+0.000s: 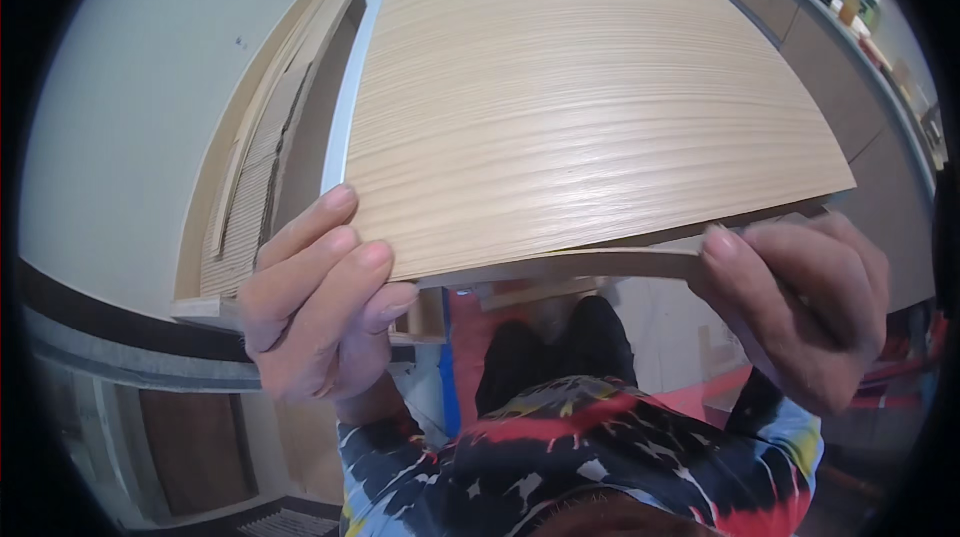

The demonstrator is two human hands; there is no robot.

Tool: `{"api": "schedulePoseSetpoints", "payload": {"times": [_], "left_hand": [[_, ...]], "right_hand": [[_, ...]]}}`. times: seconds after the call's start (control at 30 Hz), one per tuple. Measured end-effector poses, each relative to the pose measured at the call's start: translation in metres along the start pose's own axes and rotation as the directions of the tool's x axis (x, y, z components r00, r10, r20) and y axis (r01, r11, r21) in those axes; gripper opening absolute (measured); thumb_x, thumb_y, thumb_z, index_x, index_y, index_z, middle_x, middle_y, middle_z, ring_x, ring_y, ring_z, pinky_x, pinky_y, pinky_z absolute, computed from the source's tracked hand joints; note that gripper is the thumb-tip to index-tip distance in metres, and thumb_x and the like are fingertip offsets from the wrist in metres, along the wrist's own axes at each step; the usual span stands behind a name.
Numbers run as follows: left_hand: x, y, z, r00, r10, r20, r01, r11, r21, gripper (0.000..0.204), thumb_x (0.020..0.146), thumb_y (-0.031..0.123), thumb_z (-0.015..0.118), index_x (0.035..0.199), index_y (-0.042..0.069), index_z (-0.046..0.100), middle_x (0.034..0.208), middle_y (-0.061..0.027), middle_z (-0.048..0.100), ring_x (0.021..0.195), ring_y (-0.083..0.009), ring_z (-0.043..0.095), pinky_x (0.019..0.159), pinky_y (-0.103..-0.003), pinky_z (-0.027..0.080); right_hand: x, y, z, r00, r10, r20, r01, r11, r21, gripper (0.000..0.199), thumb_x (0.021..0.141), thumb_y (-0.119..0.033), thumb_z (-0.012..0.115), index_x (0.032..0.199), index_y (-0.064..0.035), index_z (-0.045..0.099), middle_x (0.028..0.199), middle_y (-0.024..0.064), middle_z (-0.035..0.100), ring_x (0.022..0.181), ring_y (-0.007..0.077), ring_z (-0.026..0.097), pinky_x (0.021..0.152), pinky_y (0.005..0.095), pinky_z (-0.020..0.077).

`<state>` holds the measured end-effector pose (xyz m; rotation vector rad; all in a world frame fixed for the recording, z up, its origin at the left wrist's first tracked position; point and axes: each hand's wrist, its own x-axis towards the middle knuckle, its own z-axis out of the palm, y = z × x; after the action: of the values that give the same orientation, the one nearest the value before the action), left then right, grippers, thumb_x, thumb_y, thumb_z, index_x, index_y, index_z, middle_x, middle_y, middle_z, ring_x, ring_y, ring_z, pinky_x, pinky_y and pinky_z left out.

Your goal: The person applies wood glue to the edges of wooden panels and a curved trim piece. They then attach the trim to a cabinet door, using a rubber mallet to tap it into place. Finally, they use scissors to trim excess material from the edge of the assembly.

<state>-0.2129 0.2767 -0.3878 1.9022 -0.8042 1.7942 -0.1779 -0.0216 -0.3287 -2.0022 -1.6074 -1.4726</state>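
Note:
A wide wood-grain panel [590, 107] lies in front of me, its near edge facing my body. Along that edge runs a thin strip of edge banding [610, 262], matching in colour. At the left it lies against the panel; toward the right it bends away, leaving a dark gap. My left hand [315, 302] is closed at the near left corner, fingertips on the panel's top and thumb against the strip. My right hand [800, 302] pinches the strip's right part between thumb and fingers, a little off the panel's right corner. The strip's right end is hidden in that hand.
A pale bluish-white strip [350, 107] borders the panel's left side. Left of it, corrugated cardboard [255, 172] and wooden strips lie beside a wall [170, 117]. At the far right, a counter [860, 47] carries boxes and small items. Red flooring [490, 322] shows below.

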Motion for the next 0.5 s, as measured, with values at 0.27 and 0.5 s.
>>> {"api": "schedulePoseSetpoints", "payload": {"times": [0.27, 0.5], "left_hand": [[-0.023, -0.009, -0.022, 0.999, -0.030, 0.016, 0.029, 0.999, 0.023, 0.026, 0.082, 0.019, 0.078, 0.095, -0.003, 0.072, 0.094, -0.0136, 0.062, 0.096, -0.0411, 0.070, 0.086, -0.043, 0.062], [-0.028, -0.014, -0.029, 0.999, -0.041, -0.017, 0.040, 0.999, -0.009, 0.024, 0.085, 0.019, 0.076, 0.095, -0.002, 0.072, 0.094, -0.0142, 0.062, 0.096, -0.0429, 0.070, 0.086, -0.044, 0.063]], "right_hand": [[-0.001, -0.006, 0.034, 0.999, -0.019, -0.042, 0.021, 0.999, 0.035, 0.042, 0.064, -0.009, 0.085, 0.105, -0.0043, 0.076, 0.092, 0.0117, 0.069, 0.056, 0.0100, 0.054, 0.043, 0.0205, 0.0380], [0.003, -0.011, 0.036, 0.997, -0.060, -0.045, 0.059, 0.998, -0.012, 0.038, 0.069, -0.014, 0.083, 0.105, -0.0055, 0.077, 0.093, 0.0110, 0.070, 0.055, 0.0094, 0.054, 0.043, 0.0212, 0.0368]]}}
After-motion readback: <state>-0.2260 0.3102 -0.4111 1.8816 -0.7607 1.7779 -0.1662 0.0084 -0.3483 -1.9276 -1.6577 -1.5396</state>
